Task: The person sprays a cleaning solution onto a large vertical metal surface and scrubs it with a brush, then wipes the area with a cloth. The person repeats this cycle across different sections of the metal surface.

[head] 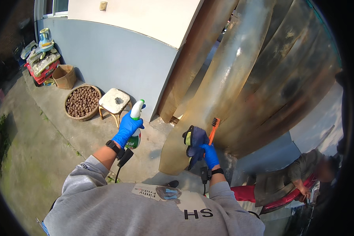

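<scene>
My left hand (128, 127), in a blue disposable glove, is wrapped around a white and green spray bottle (134, 140). The bottle's trigger head points up, near the corner of the wall. In my right hand (210, 156), gloved the same way, are an orange-handled brush (214, 132) with dark bristles and a dark blue fabric item (199, 138) with yellow-green patches. What kind of item this is cannot be made out. Both lie in front of a clear, brown-stained plastic strip curtain (224, 85); whether they touch it cannot be told.
A white-topped stool (114, 100) stands by the wall, beside a round basket (85, 118) of walnut-like nuts. Farther left are a cardboard box (64, 77) and a red toy car (44, 73) piled with things. At right, a person (295, 174) sits on a red vehicle.
</scene>
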The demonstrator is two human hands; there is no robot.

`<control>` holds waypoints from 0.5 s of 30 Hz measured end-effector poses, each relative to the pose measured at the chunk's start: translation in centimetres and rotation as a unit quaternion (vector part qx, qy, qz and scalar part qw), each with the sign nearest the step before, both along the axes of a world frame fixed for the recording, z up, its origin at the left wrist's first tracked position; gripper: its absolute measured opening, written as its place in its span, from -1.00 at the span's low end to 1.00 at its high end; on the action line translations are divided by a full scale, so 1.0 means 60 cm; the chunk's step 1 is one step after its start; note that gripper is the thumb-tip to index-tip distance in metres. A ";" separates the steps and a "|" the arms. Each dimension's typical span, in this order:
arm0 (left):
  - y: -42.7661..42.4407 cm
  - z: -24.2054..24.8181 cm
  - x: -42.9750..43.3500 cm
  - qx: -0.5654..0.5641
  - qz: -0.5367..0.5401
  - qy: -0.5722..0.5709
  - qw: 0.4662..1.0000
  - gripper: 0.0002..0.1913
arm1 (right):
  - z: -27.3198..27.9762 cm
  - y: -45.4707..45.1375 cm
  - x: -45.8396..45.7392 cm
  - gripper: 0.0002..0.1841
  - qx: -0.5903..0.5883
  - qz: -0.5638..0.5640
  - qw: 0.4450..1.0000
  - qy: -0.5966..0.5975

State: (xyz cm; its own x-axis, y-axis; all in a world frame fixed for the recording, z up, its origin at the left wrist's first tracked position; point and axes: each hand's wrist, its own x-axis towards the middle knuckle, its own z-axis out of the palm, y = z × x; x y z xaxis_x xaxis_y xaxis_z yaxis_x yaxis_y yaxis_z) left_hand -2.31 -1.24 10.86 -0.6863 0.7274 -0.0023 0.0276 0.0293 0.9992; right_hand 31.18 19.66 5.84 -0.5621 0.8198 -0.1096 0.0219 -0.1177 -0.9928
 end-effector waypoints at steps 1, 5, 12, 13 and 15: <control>-0.008 -0.007 0.011 0.051 0.012 0.022 0.998 -0.23 | 0.001 0.000 -0.001 -0.66 0.017 0.017 0.999 0.048; 0.004 -0.008 -0.005 0.256 -0.018 -0.052 0.965 -0.40 | 0.006 -0.004 0.000 -0.68 0.006 0.000 0.998 0.067; -0.013 -0.008 0.019 0.104 -0.015 -0.071 0.992 -0.26 | -0.003 0.006 0.024 -0.69 -0.025 -0.020 0.997 0.070; -0.013 -0.007 0.017 0.125 -0.013 -0.113 0.986 -0.25 | -0.009 0.005 0.030 -0.68 -0.046 -0.002 0.993 0.108; 0.007 -0.001 0.003 0.290 -0.041 -0.061 0.954 -0.25 | -0.020 0.006 0.045 -0.67 -0.050 -0.015 0.998 0.041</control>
